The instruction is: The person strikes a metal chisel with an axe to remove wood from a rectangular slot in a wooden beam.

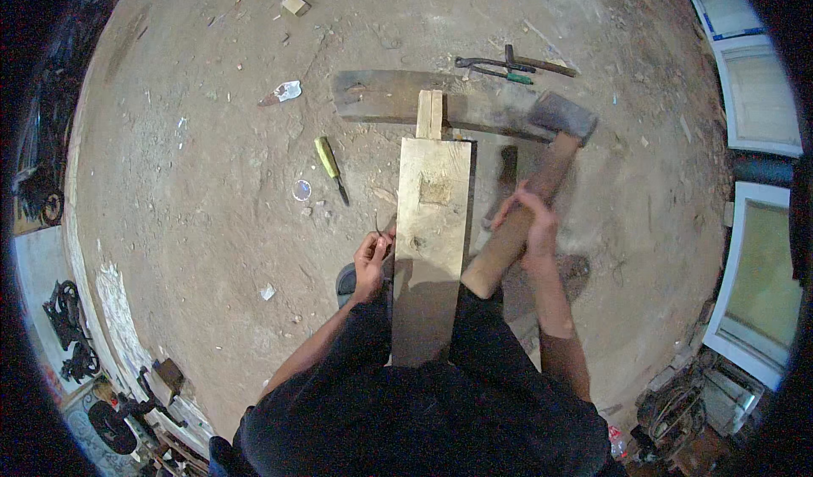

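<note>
Right hand (pixel 540 230) around mallet (pixel 555 169), beside plank (pixel 430 225) with 1 square recess (pixel 435 192).

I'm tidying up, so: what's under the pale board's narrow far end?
A dark plank lies beneath the narrow end of the pale board, showing on both sides. The strip directly underneath is covered, so contact can't be confirmed.
</note>
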The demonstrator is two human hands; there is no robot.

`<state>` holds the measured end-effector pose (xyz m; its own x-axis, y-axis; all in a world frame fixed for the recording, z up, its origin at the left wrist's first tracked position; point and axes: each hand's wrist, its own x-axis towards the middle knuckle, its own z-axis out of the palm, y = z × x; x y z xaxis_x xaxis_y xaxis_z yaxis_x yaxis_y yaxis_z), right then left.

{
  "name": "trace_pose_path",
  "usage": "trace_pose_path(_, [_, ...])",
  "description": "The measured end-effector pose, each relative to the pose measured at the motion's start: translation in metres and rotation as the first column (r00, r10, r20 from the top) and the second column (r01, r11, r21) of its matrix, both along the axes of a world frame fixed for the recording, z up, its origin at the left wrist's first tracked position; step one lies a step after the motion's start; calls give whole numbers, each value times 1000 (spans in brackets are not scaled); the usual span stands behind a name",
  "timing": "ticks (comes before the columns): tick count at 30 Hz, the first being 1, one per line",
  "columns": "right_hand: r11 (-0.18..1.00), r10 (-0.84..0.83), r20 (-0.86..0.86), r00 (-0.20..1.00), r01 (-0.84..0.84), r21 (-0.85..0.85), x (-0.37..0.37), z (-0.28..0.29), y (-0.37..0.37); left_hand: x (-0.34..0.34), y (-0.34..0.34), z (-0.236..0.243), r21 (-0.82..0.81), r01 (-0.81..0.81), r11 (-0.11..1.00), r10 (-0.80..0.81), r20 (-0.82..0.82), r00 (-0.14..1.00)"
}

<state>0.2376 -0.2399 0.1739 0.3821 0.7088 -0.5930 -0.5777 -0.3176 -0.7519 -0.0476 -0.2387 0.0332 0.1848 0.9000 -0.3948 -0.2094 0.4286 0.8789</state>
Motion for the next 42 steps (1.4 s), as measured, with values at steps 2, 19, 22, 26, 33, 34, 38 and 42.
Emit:
trace_pose_path(2, [985,165,-71,984,-168,-47,-3,-23,-4,1,2,1,-16,15,1000,-15,-11,1000])
trace_pose_path(19, [971,136,-5,991,-134,-198,-11,2,3,-3,2,-1,-83,65,994,-59,75,995])
trace_pose_path(22, [920,342,-224,912,-374,-119,-7,-37,-13,-6,3,-4,-18,77,997,-76,82,994])
trace_pose_path(26, [980,144,-320,936,-180,-87,5,-14,-17,-3,1,3,-33,55,998,-54,28,998])
trace_pose_path(33, [997,-67,-71,995,65,-32,5,-6,-14,-4,1,-5,-3,79,997,-78,100,992])
trace_pose_path(34, [990,-129,-88,988,123,-70,-4,-13,-13,-3,2,-3,-7,75,997,-74,94,993])
trace_pose_path(38, [952,264,-244,933,-293,-92,2,-59,-26,-5,3,1,-37,58,998,-57,37,998])
trace_pose_path(42, [969,238,-229,944,-248,-19,19,-56,-31,-2,6,8,-16,82,997,-82,12,997])
